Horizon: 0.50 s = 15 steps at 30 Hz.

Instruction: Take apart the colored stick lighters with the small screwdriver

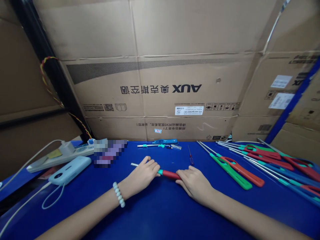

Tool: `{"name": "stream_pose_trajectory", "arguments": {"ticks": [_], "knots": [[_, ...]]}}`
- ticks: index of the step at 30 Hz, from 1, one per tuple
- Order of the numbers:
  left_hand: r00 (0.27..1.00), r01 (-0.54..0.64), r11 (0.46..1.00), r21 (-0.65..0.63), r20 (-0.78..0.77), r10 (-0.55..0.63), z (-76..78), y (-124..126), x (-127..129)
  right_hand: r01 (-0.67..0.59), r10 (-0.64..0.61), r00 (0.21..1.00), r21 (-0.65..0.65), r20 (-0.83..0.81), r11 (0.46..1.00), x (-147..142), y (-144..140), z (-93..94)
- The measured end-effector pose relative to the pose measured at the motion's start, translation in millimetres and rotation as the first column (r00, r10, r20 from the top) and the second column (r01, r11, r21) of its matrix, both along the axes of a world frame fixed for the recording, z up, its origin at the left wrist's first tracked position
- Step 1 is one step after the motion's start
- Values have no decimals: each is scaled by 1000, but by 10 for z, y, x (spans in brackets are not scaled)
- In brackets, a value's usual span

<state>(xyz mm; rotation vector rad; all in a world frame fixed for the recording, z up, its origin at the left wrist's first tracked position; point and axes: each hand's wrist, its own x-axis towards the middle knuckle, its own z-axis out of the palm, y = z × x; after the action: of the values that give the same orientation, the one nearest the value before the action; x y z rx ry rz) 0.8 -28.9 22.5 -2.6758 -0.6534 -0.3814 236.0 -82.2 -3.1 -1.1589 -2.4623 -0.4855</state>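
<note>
Red-handled lighter (168, 173) with a thin steel tube is lying mid-desk (160, 213), and I'm clamping my left hand (143, 175) over the tube end and right hand (193, 183) on the handle; it's looking light, stiff, slick.

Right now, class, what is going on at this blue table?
A person holds one long lighter flat on the blue table with both hands. The left hand covers the metal tube end, and the right hand covers the red handle. More lighters with green, red and blue handles lie in a spread to the right. A small screwdriver lies just beyond the hands, and a power bank sits at the left.
</note>
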Motion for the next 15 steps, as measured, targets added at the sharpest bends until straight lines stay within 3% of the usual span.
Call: {"name": "stream_pose_trajectory", "arguments": {"ticks": [15], "knots": [[996,43,983,-176,-71,-57,76,-5,-52,-46,45,999,51,17,998,-19,-37,-37]]}}
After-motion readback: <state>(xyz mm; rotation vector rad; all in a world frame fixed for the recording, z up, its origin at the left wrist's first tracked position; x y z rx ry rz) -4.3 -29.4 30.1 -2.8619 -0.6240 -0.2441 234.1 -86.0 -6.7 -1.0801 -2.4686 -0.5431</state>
